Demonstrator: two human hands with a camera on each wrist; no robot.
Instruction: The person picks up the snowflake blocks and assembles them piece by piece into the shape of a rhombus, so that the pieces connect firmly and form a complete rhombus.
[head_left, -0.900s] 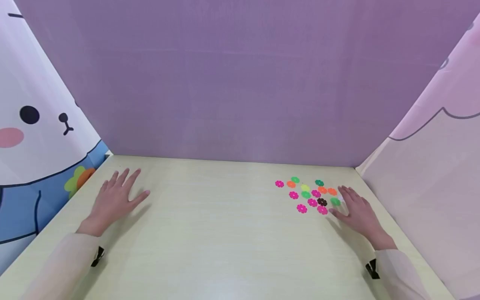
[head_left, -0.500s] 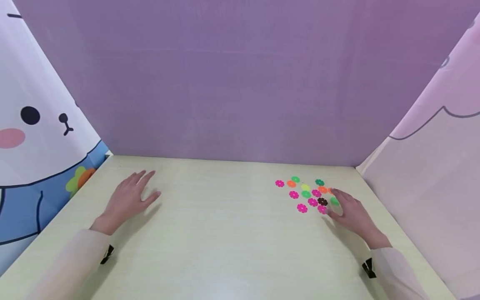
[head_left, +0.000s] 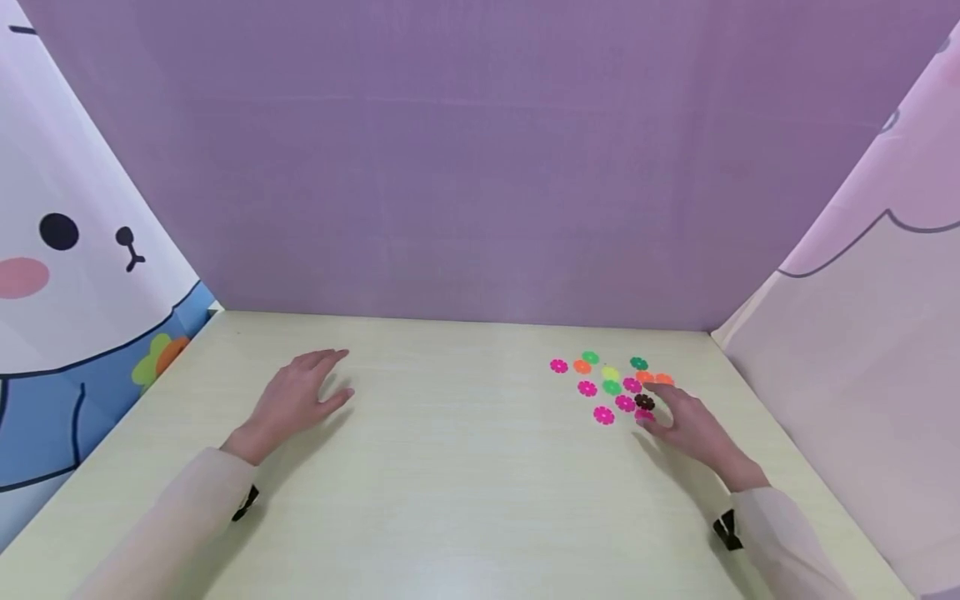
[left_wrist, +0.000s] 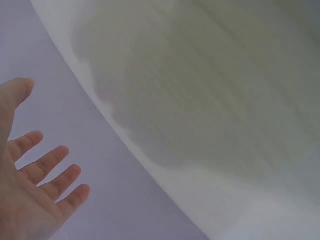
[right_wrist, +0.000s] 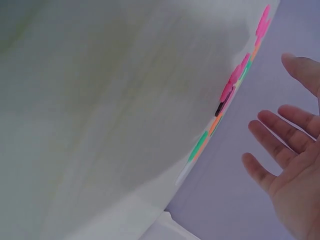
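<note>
Several small flat flower-shaped pieces lie loosely grouped on the right of the table, among them a magenta one [head_left: 603,415], a yellow one [head_left: 611,374], a dark brown one [head_left: 644,402] and a dark green one [head_left: 638,363]. My right hand [head_left: 696,427] hovers over the group's right edge, fingers spread and holding nothing; it hides some pieces. In the right wrist view a green piece [right_wrist: 198,146] and others line the table's far side. On the left, my left hand [head_left: 291,407] hangs above bare tabletop with nothing in it; its fingers [left_wrist: 52,165] are apart in the left wrist view.
The pale table [head_left: 450,467] ends at a purple cloth wall [head_left: 480,167]. A cartoon-printed cloth [head_left: 82,183] borders the left side and a pink-and-white cloth [head_left: 870,375] the right. Black clips [head_left: 727,530] show at the sleeve cuffs.
My left hand has moved right, toward the table's middle. The right hand has shifted left over the pieces, its thumb and fingers bending slightly. The flower pieces stay where they were.
</note>
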